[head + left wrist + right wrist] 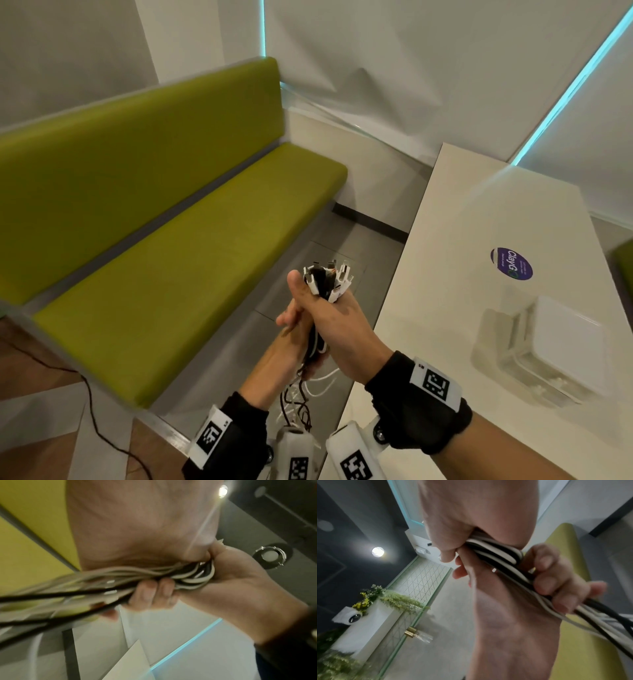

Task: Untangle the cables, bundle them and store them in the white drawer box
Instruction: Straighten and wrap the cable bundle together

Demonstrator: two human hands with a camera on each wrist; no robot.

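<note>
I take the table (455,260) as my landmark: the drawer box (548,346) sits on it toward its right edge, with a round sticker (511,263) on the tabletop just behind the box. Left of the table, over the floor, my right hand (337,329) and left hand (291,346) hold the cables (325,281) together, the right hand above the left. The bench (164,240) runs further left of the table, backed against the wall.
</note>
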